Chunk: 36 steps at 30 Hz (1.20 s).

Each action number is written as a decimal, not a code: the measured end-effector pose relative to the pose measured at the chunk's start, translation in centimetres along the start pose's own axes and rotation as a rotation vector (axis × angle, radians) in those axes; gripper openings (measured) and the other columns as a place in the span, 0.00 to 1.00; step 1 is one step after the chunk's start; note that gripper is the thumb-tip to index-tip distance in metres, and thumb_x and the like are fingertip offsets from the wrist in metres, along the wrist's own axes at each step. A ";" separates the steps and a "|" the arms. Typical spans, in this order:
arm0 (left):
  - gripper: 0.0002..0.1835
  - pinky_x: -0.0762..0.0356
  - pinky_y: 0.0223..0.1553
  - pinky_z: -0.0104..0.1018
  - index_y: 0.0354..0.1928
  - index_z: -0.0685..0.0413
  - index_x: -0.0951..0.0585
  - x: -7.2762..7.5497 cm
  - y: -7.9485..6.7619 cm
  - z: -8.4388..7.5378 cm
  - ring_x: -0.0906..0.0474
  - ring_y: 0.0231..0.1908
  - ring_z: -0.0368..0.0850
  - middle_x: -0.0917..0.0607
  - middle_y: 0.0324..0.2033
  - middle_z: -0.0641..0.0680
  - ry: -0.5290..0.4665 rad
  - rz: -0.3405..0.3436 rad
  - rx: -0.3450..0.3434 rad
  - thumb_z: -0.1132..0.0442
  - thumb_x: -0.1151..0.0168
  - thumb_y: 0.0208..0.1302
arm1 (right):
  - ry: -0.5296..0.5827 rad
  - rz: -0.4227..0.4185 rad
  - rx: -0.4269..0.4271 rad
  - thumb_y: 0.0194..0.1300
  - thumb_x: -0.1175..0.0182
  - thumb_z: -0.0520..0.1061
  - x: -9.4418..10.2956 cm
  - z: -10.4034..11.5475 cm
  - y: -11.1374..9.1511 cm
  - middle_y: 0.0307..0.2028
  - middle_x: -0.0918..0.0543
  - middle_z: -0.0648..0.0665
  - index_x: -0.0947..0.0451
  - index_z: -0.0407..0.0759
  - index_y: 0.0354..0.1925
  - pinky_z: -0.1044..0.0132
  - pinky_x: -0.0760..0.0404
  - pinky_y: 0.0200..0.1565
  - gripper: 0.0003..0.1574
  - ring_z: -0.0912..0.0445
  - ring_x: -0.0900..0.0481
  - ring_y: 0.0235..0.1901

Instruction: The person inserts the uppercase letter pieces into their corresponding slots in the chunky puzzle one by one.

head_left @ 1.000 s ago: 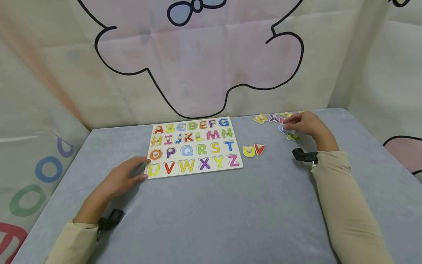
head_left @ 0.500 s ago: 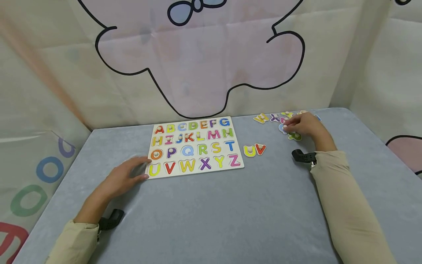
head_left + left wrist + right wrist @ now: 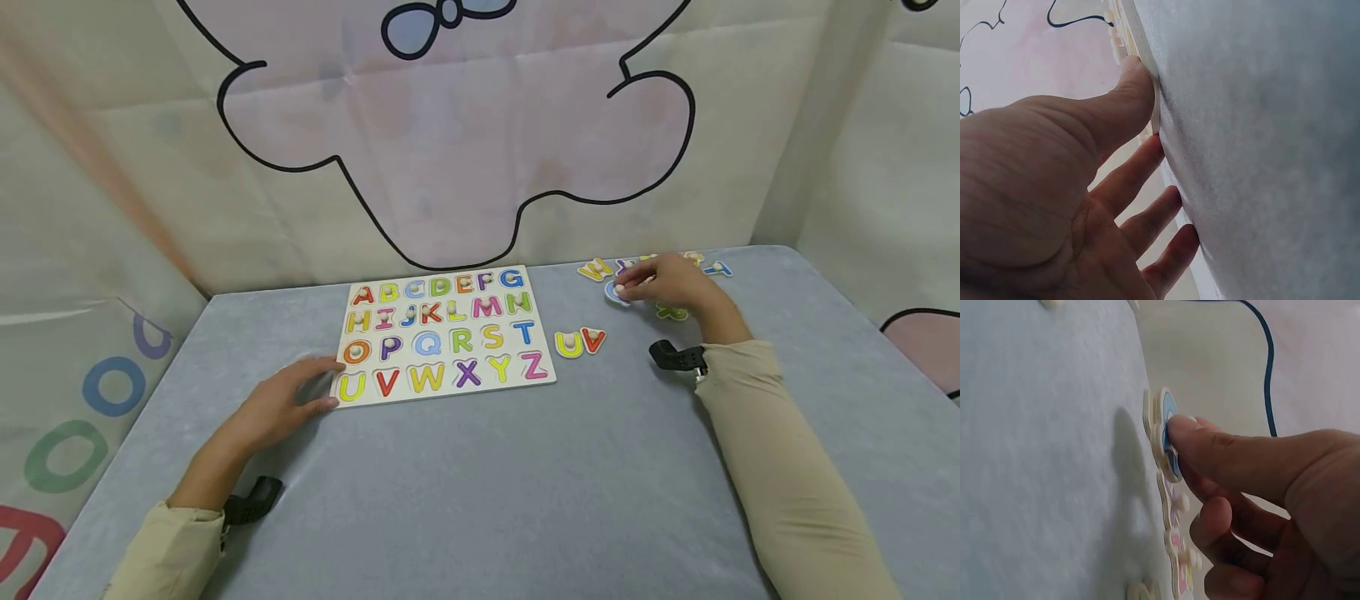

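Note:
My right hand (image 3: 678, 287) pinches a blue letter Q puzzle piece (image 3: 1168, 409) by its knob between thumb and forefinger. The piece is lifted, and its shadow falls on the cloth in the right wrist view. My left hand (image 3: 277, 400) touches the left edge of the white alphabet puzzle board (image 3: 542, 343), thumb near the front corner and fingers extended. Knobbed letters from A through P sit in the board; the slots from Q to Z show printed letters only. A yellow U piece (image 3: 568, 344) and a red V piece (image 3: 593, 340) lie just right of the board.
Several loose letters lie at the table's back right, among them a yellow W (image 3: 595, 268), a green piece (image 3: 671, 313) and a blue T (image 3: 717, 269). A printed fabric backdrop (image 3: 450, 167) rises behind the blue-grey cloth (image 3: 480, 492).
My right hand has picked the blue Q up from the loose letters and moved it left, toward the board. My left hand stays at the board's edge.

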<state>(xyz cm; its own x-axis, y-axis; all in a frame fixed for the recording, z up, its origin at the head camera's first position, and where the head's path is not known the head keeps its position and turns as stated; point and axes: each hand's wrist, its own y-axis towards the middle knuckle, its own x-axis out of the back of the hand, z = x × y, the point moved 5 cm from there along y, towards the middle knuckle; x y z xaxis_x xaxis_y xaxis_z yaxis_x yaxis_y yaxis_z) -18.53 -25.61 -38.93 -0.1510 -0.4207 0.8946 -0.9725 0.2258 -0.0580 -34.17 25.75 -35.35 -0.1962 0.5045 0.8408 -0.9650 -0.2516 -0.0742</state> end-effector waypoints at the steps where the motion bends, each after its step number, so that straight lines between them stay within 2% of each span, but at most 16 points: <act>1: 0.29 0.39 0.66 0.69 0.66 0.51 0.27 0.0 0.0 0.0 0.37 0.69 0.68 0.29 0.68 0.65 0.001 -0.002 -0.001 0.58 0.32 0.63 | 0.004 0.007 0.004 0.63 0.31 0.51 -0.2 0.3 0.0 0.46 0.13 0.39 0.15 0.42 0.52 0.64 0.29 0.42 0.21 0.49 0.23 0.46; 5: 0.29 0.38 0.65 0.69 0.65 0.51 0.27 0.0 0.0 -0.1 0.37 0.69 0.68 0.28 0.68 0.65 0.001 -0.003 -0.001 0.57 0.32 0.63 | 0.023 0.036 0.038 0.63 0.31 0.48 -1.1 1.3 0.4 0.40 0.12 0.43 0.14 0.42 0.50 0.64 0.29 0.40 0.18 0.51 0.23 0.43; 13: 0.28 0.39 0.66 0.68 0.65 0.51 0.27 0.0 -0.2 0.0 0.36 0.69 0.68 0.28 0.67 0.65 -0.005 -0.008 -0.011 0.59 0.32 0.63 | 0.015 0.119 0.086 0.64 0.32 0.44 -2.8 2.3 1.0 0.42 0.13 0.41 0.15 0.41 0.50 0.64 0.28 0.44 0.16 0.51 0.22 0.45; 21: 0.28 0.38 0.66 0.67 0.64 0.53 0.26 0.0 -0.1 -0.1 0.35 0.68 0.67 0.27 0.66 0.65 -0.014 -0.020 -0.041 0.60 0.32 0.63 | 0.024 0.104 0.048 0.65 0.33 0.46 -2.5 2.5 0.8 0.45 0.16 0.41 0.15 0.42 0.49 0.63 0.31 0.41 0.16 0.50 0.26 0.45; 26: 0.28 0.37 0.66 0.66 0.64 0.54 0.26 0.0 0.0 -0.1 0.34 0.67 0.67 0.26 0.66 0.65 -0.014 -0.023 -0.053 0.61 0.31 0.63 | 0.027 0.124 -0.008 0.65 0.33 0.47 -2.8 2.4 0.7 0.41 0.17 0.42 0.16 0.42 0.49 0.62 0.32 0.39 0.16 0.50 0.28 0.43; 30: 0.28 0.37 0.66 0.66 0.64 0.54 0.26 0.0 0.0 -0.2 0.34 0.68 0.67 0.27 0.66 0.65 -0.017 -0.018 -0.040 0.60 0.31 0.63 | 0.004 0.128 -0.009 0.64 0.33 0.47 -3.0 2.4 0.8 0.39 0.17 0.44 0.15 0.42 0.48 0.62 0.32 0.39 0.16 0.50 0.27 0.42; 36: 0.28 0.38 0.66 0.66 0.65 0.54 0.26 0.2 0.1 -0.3 0.35 0.68 0.67 0.27 0.66 0.65 -0.024 -0.012 -0.027 0.60 0.32 0.63 | -0.050 0.118 0.032 0.65 0.33 0.46 -3.1 2.5 1.0 0.38 0.15 0.43 0.15 0.42 0.47 0.63 0.30 0.40 0.14 0.50 0.25 0.42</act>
<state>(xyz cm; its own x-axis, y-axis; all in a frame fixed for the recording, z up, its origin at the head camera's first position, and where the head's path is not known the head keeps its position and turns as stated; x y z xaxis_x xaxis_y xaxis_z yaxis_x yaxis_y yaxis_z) -18.54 -25.37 -38.65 -0.1442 -0.4442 0.8843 -0.9690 0.2446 -0.0352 -34.10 21.83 -36.66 -0.2981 0.4280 0.8532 -0.9295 -0.3336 -0.1574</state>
